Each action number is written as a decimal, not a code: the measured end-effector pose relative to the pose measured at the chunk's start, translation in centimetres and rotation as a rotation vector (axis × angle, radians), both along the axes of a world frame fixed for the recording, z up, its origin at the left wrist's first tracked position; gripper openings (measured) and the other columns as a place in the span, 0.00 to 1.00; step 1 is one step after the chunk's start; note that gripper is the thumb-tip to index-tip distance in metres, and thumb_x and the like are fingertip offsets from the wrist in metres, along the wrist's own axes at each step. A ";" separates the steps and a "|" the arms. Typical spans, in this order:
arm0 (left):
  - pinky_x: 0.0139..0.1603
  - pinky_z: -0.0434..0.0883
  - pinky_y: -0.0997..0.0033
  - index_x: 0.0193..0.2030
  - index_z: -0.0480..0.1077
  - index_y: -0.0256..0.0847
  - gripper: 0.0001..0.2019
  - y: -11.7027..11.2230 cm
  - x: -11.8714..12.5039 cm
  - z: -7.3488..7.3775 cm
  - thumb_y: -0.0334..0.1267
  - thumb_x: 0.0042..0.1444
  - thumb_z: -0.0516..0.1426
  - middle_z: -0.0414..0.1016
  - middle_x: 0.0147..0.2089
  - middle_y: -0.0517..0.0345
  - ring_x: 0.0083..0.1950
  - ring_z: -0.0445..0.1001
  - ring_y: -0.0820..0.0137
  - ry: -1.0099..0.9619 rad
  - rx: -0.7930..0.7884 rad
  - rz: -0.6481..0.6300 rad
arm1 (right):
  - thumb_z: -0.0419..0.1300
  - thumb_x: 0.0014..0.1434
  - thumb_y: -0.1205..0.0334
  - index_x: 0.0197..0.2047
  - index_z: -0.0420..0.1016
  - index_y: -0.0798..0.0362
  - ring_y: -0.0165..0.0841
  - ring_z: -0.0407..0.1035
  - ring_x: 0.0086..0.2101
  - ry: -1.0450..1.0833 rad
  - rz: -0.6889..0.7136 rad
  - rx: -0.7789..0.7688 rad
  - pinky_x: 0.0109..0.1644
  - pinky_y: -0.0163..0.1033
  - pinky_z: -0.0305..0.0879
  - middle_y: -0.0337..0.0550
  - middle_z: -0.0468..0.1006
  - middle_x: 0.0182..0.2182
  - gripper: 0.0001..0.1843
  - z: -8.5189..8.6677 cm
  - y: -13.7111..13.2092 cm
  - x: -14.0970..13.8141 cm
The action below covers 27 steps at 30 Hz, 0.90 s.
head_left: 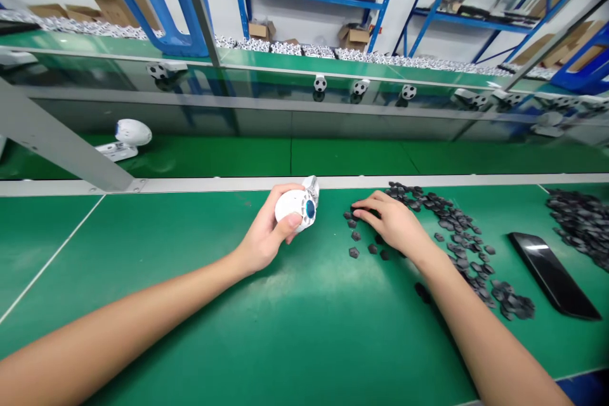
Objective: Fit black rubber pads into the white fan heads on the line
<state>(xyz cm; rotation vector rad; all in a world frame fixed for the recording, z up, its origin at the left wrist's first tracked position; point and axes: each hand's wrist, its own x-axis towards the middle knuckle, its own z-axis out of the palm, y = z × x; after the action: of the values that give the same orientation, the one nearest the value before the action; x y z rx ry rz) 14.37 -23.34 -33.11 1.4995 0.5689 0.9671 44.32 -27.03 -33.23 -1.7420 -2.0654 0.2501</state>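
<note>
My left hand (261, 238) is wrapped round a white, rounded plastic device (289, 204), thumb across its front. A dark blue round spot shows on the device's right side, and a white flap-like part sticks up behind it. Over the green tabletop, my right hand (394, 222) has its thumb and index finger pinched at a small black pentagon piece (353, 209). Several loose pentagon pieces (354, 252) lie just below these fingertips. A larger spread of black pieces (447, 212) curves behind and to the right of this hand, part of it hidden by the wrist.
A black phone (554, 276) lies at the right, beside another heap of black pieces (583, 222). Beyond the table's metal edge (247, 184), a green conveyor belt (333, 155) carries a white device (133, 133). Soccer-ball-patterned units (320, 84) stand behind. A metal post (71, 139) rises at left.
</note>
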 end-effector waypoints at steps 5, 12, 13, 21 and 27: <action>0.36 0.77 0.67 0.67 0.57 0.44 0.29 -0.8 0.7 -0.5 0.49 0.65 0.63 0.72 0.49 0.51 0.38 0.79 0.68 0.026 -0.083 -0.043 | 0.55 0.74 0.57 0.44 0.82 0.52 0.41 0.78 0.41 0.148 -0.043 0.104 0.50 0.46 0.72 0.47 0.83 0.40 0.15 -0.2 0.3 -0.6; 0.49 0.75 0.61 0.61 0.55 0.49 0.27 -0.8 0.8 -1.0 0.39 0.62 0.64 0.70 0.53 0.54 0.45 0.74 0.65 0.311 0.105 0.017 | 0.65 0.66 0.51 0.41 0.83 0.50 0.32 0.75 0.26 0.669 -0.042 -0.171 0.31 0.36 0.75 0.41 0.83 0.32 0.12 2.4 -3.1 -5.0; 0.49 0.74 0.61 0.61 0.55 0.49 0.27 -0.8 0.8 -1.1 0.38 0.62 0.64 0.70 0.53 0.53 0.46 0.74 0.65 0.346 0.153 0.028 | 0.67 0.64 0.51 0.38 0.83 0.51 0.32 0.75 0.26 0.747 -0.027 -0.225 0.31 0.36 0.76 0.41 0.82 0.30 0.12 2.6 -3.5 -5.8; 0.53 0.72 0.63 0.66 0.60 0.50 0.28 -1.6 1.0 -0.7 0.35 0.61 0.62 0.63 0.56 0.52 0.50 0.70 0.64 0.454 0.442 -0.018 | 0.69 0.62 0.51 0.34 0.81 0.51 0.32 0.74 0.29 0.793 -0.046 -0.255 0.32 0.35 0.76 0.41 0.81 0.30 0.13 1.8 -4.4 -9.3; 0.54 0.75 0.57 0.65 0.64 0.52 0.34 -1.8 1.0 -0.2 0.54 0.55 0.69 0.62 0.55 0.52 0.51 0.71 0.61 0.502 0.330 -0.038 | 0.67 0.64 0.51 0.36 0.80 0.51 0.34 0.75 0.32 0.765 -0.020 -0.195 0.30 0.34 0.74 0.43 0.81 0.32 0.13 1.5 -4.5 -9.3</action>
<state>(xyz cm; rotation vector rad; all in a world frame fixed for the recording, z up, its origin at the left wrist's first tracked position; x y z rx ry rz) 15.40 -25.17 -33.34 2.0649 0.7578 0.6711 35.07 -31.57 -31.69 -1.4393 -1.4894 0.9682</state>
